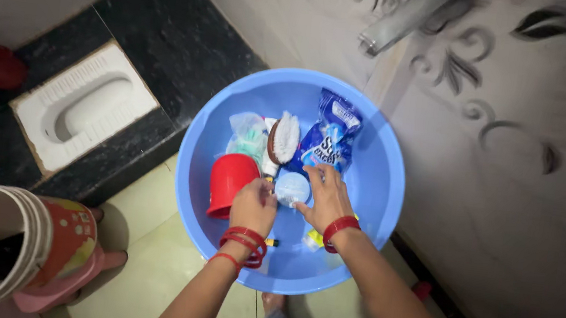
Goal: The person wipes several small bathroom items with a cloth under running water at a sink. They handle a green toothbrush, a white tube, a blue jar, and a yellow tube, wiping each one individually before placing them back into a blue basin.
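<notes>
We are sorting through the wash things in the blue tub (372, 191), both hands down inside it; that is the step as we read it. Left hand (253, 206), red bangles at the wrist, sits curled with its fingers (266, 187) touching the near-left edge of the small round pale-blue container (292, 187); whether they pinch it or only rest on it, we cannot tell. Right hand (327, 199) lies spread, fingers released, fingertips just past the container's right side and touching the lower edge of the blue packet (328, 139). So the container sits between the two sets of fingers, on the tub bottom.

Just left of the left fingers: red cup (228, 182), on its side. Beyond the fingers: scrub brush (284, 137), bristles up, and a clear bag (246, 136) beside it. Under the right wrist, a yellow item, mostly hidden.

Our judgement: the next move calls for a firm two-sided pinch on the container before any lift.

Farther off: squat toilet (80, 109), tap (405, 16) above the tub.
</notes>
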